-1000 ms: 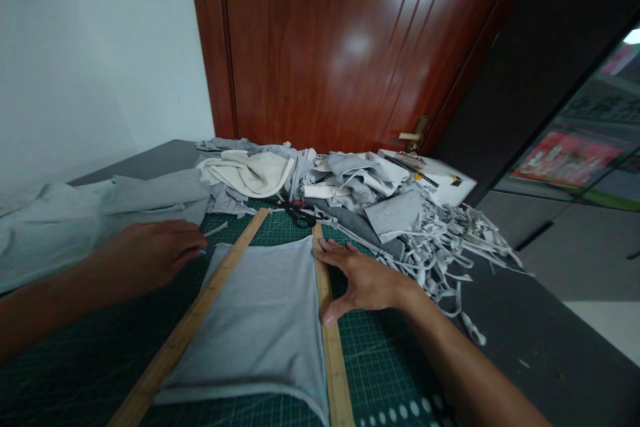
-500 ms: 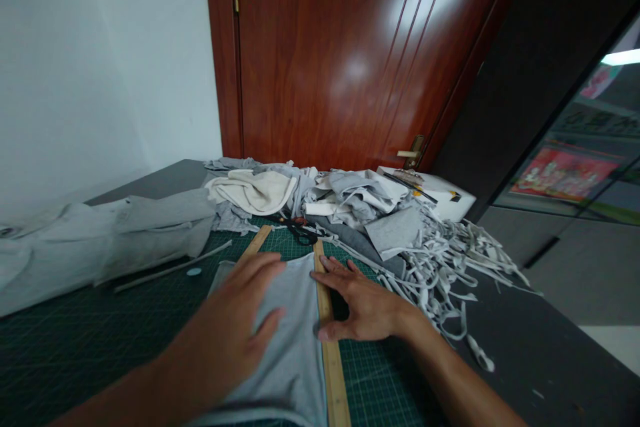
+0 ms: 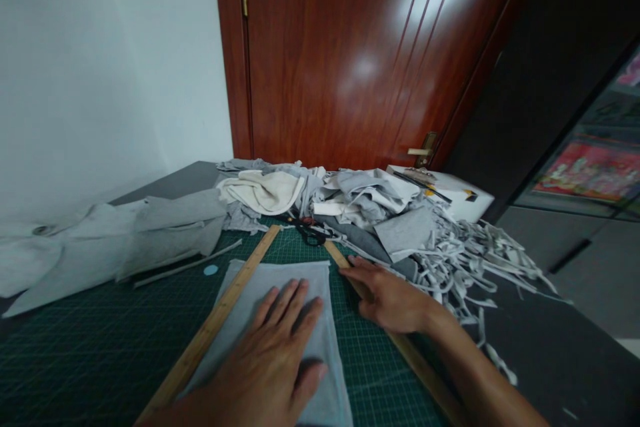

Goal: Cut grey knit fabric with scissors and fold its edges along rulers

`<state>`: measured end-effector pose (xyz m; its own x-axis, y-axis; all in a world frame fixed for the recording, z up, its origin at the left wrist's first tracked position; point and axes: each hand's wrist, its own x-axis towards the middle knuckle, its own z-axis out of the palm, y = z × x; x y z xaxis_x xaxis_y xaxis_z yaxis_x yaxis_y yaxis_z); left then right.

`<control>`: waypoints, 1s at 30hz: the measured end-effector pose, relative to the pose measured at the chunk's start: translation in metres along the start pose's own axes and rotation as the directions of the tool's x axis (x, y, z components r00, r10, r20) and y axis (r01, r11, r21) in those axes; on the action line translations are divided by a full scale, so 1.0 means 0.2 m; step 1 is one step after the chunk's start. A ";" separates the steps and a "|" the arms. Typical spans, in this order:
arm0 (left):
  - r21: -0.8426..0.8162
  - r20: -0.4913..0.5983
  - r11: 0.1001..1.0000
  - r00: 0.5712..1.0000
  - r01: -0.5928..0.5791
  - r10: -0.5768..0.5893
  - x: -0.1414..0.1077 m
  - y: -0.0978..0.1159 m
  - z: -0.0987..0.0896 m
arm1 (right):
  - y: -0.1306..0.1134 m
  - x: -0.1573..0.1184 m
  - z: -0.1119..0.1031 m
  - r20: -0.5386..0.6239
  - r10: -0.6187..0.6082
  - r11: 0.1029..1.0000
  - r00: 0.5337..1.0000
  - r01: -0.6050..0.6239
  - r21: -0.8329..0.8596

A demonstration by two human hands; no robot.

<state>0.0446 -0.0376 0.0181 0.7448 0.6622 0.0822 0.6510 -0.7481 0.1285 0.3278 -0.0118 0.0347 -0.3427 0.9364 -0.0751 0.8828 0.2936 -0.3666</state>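
Observation:
Beneath my left hand lies a light grey piece of fabric, flat on the green cutting mat. The fingers of that hand are stretched out, palm down on the cloth. My right hand grips a wooden ruler to the right of the fabric, its fingers over the ruler's upper part. A gap of bare mat shows between this ruler and the cloth. A second wooden ruler lies slanted along the fabric's left side, overlapping it.
Black-handled scissors lie beyond the fabric. Behind them is a heap of grey and white cloth. Tangled fabric strips and a white box are at right. Folded grey cloth and a thin strip lie at left.
My right hand has shifted the ruler rightward, off the fabric's right edge, and the ruler now slants. My left hand has come down flat onto the cloth, uncovering the left ruler.

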 end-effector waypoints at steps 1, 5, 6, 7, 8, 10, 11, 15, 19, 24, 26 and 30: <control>-0.008 -0.019 1.000 1.000 -0.016 0.016 -0.01 0.00 0.00 | 0.02 0.00 0.00 -0.020 -0.001 1.000 1.000 0.001 -0.007; -0.021 -0.079 0.997 0.994 -0.079 0.077 -0.05 0.01 0.02 | 0.07 0.01 -0.01 -0.117 0.009 0.999 0.993 -0.015 -0.047; -0.021 -0.083 0.996 0.993 -0.087 0.085 -0.06 0.00 0.03 | 0.06 0.01 -0.02 -0.148 0.014 0.998 0.989 -0.022 -0.057; -0.023 -0.081 0.995 0.992 -0.095 0.093 -0.07 0.01 0.03 | 0.04 0.03 -0.02 -0.180 0.015 0.998 0.983 -0.027 -0.065; -0.026 -0.074 0.994 0.992 -0.102 0.100 -0.08 0.01 0.04 | 0.01 0.05 -0.02 -0.209 0.010 0.997 0.978 -0.025 -0.072; -0.034 -0.047 0.993 0.993 -0.112 0.110 -0.09 0.01 0.03 | -0.06 0.12 -0.02 -0.230 -0.026 0.997 0.973 0.007 -0.083; -0.036 -0.031 0.993 0.993 -0.116 0.115 -0.10 0.01 0.02 | -0.10 0.16 -0.02 -0.218 -0.055 0.995 0.974 0.036 -0.089; -0.061 0.030 0.985 0.986 -0.159 0.161 -0.12 0.03 -0.05 | -0.25 0.38 -0.01 -0.114 -0.134 0.984 0.984 0.119 -0.132; -0.091 0.085 0.968 0.966 -0.236 0.243 -0.15 0.01 -0.13 | -0.32 0.49 -0.01 -0.035 -0.105 0.979 0.994 0.097 -0.178; -0.197 0.102 0.928 0.935 -0.316 0.340 -0.19 -0.05 -0.21 | -0.28 0.43 0.00 0.018 -0.035 0.976 0.999 0.039 -0.213; -0.266 0.143 0.899 0.908 -0.349 0.394 -0.20 -0.08 -0.25 | -0.26 0.36 0.00 0.027 0.000 0.974 1.000 0.006 -0.225; -0.392 0.180 0.842 0.866 -0.372 0.466 -0.21 -0.13 -0.31 | -0.26 0.18 0.00 0.017 0.056 0.970 0.998 -0.051 -0.238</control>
<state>-0.0127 -0.0441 0.0717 0.9750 0.2171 -0.0471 0.2137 -0.8591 0.4650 0.2703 0.0076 0.0516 -0.2976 0.9482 -0.1110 0.9501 0.2828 -0.1314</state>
